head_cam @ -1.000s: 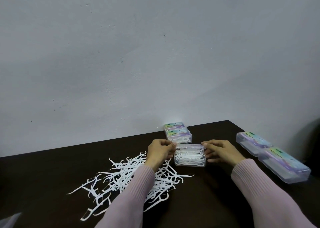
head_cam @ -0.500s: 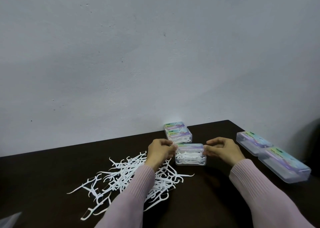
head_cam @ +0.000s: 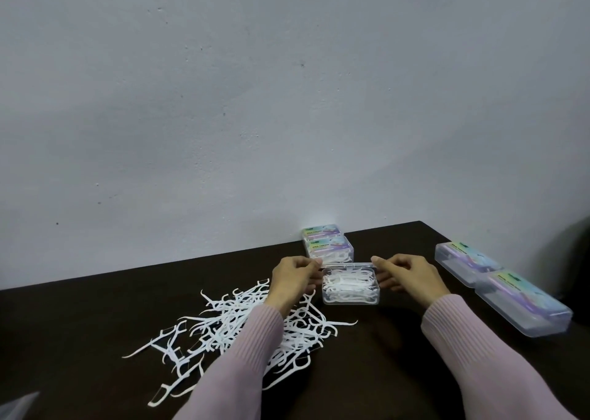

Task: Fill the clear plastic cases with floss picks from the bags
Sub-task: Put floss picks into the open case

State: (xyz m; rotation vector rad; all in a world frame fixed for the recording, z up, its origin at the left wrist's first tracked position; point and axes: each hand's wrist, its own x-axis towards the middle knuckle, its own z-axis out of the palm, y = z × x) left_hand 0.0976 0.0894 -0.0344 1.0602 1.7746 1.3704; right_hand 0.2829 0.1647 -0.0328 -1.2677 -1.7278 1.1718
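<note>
Nearest the camera, two pink sleeves [head_cam: 242, 352] reach forward over the dark table [head_cam: 79, 317]. A corner of something grey and translucent [head_cam: 17, 408] shows at the lower left edge; what it is cannot be told. Under and to the left of the left forearm lies a loose heap of white floss picks [head_cam: 230, 320], spread on the table just short of the grip.

Past the heap, both hands meet at a small clear case [head_cam: 350, 287] packed with white picks. The left hand [head_cam: 295, 279] pinches the left end of the lid [head_cam: 346, 264] between thumb and fingertips, the other fingers curled beside the case's left wall. The right hand [head_cam: 408, 274] pinches the lid's right end the same way, with lower fingers against the case's right side. Half a second ago the lid lay nearly down over the picks, its coloured label facing the camera; now it is lifted so that only a thin edge shows along the far rim, and the picks inside are in plain sight from above. The case itself rests on the table at about the same spot.

Just beyond the grip, near the grey wall [head_cam: 287, 100], two closed labelled cases [head_cam: 329, 244] lie one behind the other. Well to the right of the right hand, two larger closed cases [head_cam: 498, 285] lie end to end.
</note>
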